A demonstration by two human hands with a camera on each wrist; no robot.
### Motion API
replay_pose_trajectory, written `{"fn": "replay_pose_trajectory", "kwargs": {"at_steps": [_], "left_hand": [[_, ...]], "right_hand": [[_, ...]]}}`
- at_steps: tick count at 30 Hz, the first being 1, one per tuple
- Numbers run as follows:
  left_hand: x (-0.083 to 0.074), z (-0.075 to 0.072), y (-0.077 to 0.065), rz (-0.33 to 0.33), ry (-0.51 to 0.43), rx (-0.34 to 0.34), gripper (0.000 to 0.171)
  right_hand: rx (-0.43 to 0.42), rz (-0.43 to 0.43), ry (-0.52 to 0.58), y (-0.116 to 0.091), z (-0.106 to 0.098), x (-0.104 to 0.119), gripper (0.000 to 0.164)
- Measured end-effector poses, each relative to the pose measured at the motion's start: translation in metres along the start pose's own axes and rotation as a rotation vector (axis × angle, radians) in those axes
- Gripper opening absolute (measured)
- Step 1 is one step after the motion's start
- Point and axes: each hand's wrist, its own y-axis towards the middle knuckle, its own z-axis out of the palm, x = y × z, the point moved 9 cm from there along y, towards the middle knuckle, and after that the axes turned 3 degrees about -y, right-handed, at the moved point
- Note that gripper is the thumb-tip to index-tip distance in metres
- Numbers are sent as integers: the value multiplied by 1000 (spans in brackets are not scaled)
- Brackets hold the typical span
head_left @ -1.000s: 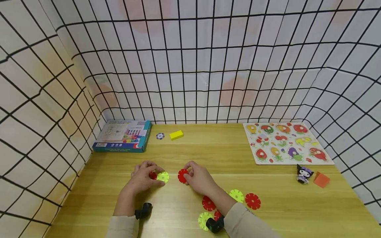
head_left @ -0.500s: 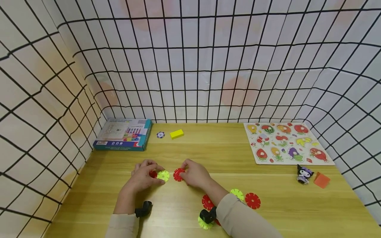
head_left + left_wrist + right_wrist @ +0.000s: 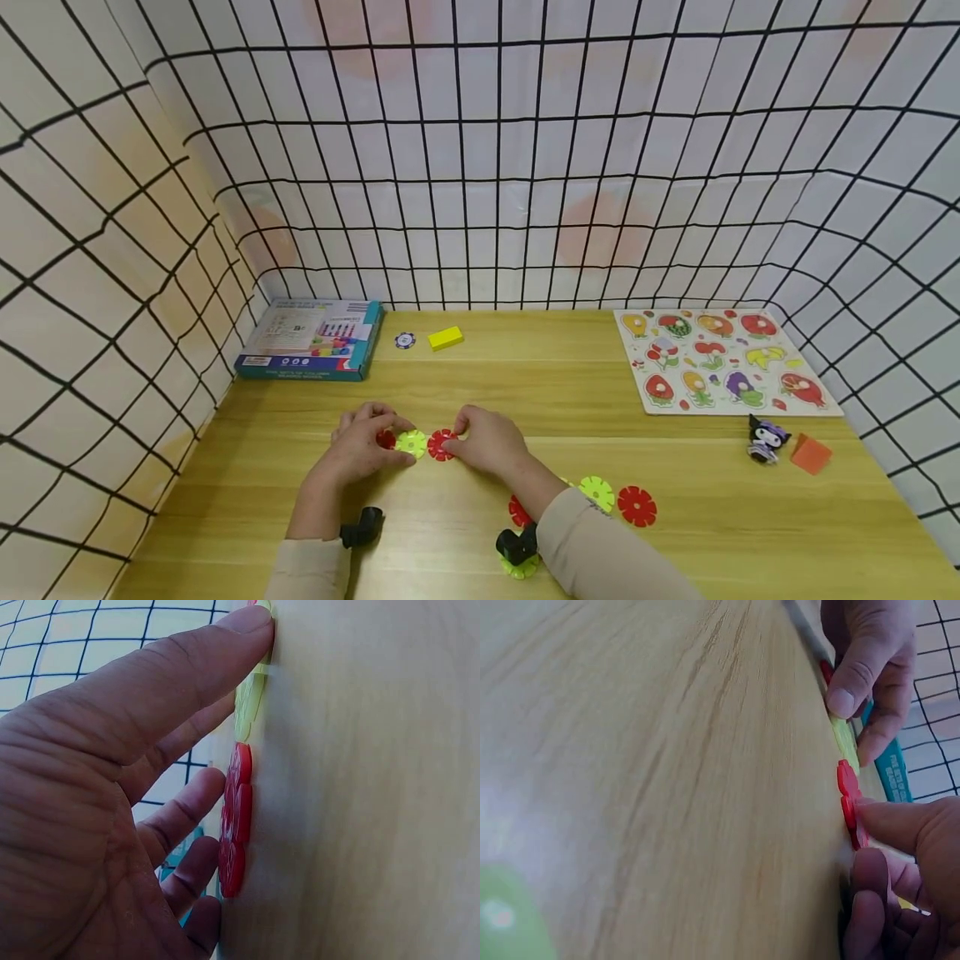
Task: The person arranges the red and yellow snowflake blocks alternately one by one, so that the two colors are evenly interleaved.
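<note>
My left hand [image 3: 357,446] pinches a yellow-green notched plastic disc [image 3: 411,444] between thumb and index finger. A red notched disc [image 3: 386,439] sits beside it, partly hidden by that hand; in the left wrist view this red disc [image 3: 236,825] lines up with the yellow-green disc [image 3: 249,709], edge to edge. From the right, my right hand [image 3: 491,442] pinches a second red disc [image 3: 438,445] by thumb and fingers. The right wrist view puts that red disc [image 3: 847,787] at the edge of the yellow-green disc [image 3: 846,739]; whether their notches interlock I cannot tell.
Loose discs, including a red disc [image 3: 637,506] and a yellow-green disc [image 3: 596,492], lie near my right forearm, some partly covered. Farther back are a boxed set [image 3: 309,340], a poker chip [image 3: 405,340], a yellow block [image 3: 446,337], a fruit puzzle board [image 3: 720,362], a figurine [image 3: 766,439] and an orange piece [image 3: 811,454].
My right hand has moved left with the red disc, closing the gap to the yellow-green disc. The left hand has stayed almost still.
</note>
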Motion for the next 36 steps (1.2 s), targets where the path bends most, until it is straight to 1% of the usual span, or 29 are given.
{"fn": "replay_pose_trajectory", "kwargs": {"at_steps": [2, 6, 7, 9, 13, 15, 19, 21, 24, 26, 28, 31, 36], "left_hand": [[0, 1, 0, 3, 3, 2, 38], [-2, 2, -1, 6, 1, 6, 40], [-3, 3, 0, 6, 2, 5, 40], [-7, 4, 0, 26, 6, 5, 42], [-20, 10, 3, 83, 30, 18, 44], [-27, 14, 5, 103, 35, 31, 44], [-34, 19, 8, 113, 40, 51, 41], [-37, 20, 8, 113, 42, 56, 40], [-39, 21, 8, 118, 41, 60, 40], [-40, 22, 8, 118, 43, 61, 42], [-41, 23, 8, 121, 50, 61, 42], [-42, 24, 9, 121, 53, 59, 42], [-42, 25, 9, 125, 53, 60, 40]], "right_hand": [[19, -2, 42, -1, 1, -3, 23], [91, -32, 229, -7, 2, -9, 23], [101, -50, 270, -11, 1, -10, 23], [104, -90, 302, -20, -3, -11, 23], [108, -164, 265, -46, -12, -13, 23], [168, -174, 273, -61, -11, -17, 25], [314, -170, 272, -90, -8, -28, 29], [351, -180, 235, -101, -9, -35, 33], [396, -166, 253, -116, -8, -45, 38], [400, -183, 240, -122, -8, -48, 41], [411, -175, 243, -127, -6, -51, 44], [410, -193, 168, -130, -5, -54, 47], [435, -200, 99, -132, 1, -56, 47]]}}
